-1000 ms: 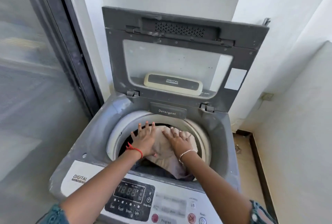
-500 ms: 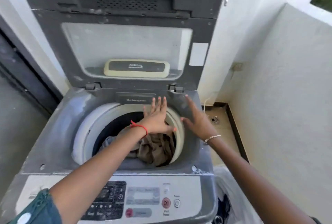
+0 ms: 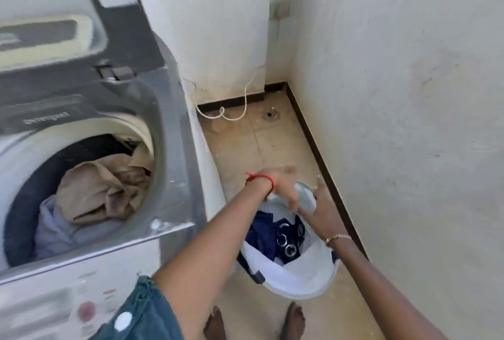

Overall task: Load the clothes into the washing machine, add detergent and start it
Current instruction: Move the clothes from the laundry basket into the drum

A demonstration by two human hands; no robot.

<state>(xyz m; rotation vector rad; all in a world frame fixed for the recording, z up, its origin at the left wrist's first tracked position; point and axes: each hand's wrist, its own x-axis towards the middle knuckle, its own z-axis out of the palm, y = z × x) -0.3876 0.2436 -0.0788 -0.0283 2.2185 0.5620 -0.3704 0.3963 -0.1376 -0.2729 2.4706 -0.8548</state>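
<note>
Both our hands are down over the laundry basket [image 3: 313, 282] right now, and neither one has anything in it. The left hand [image 3: 286, 189] is motion-blurred, but the fingers look spread and loose, palm facing down, hovering over the basket's far rim. We can't tell if it's brushing the rim or just above it. There's a red thread [image 3: 260, 177] around that wrist, and the arm stretches out from a teal sleeve [image 3: 144, 312] at the bottom.

The right hand [image 3: 320, 208] is open too, fingers splayed and pointing away from us, sitting just right of the left hand over the basket's far side. A thin bracelet [image 3: 336, 238] sits on that wrist, forearm angling in from the lower right.

Just below both hands, inside the basket, are the dark blue clothes [image 3: 272, 236] with white ring prints, lying on white fabric. Not touched yet, as far as we can see.

Well off to the left of the hands is the washing machine [image 3: 169, 154], lid [image 3: 117, 29] up. Its drum already holds a beige garment [image 3: 101, 189] on top of something pale lavender [image 3: 54, 228]. The basket stands on the tiled floor [image 3: 259, 143] just beside the machine, wall on the other side.
</note>
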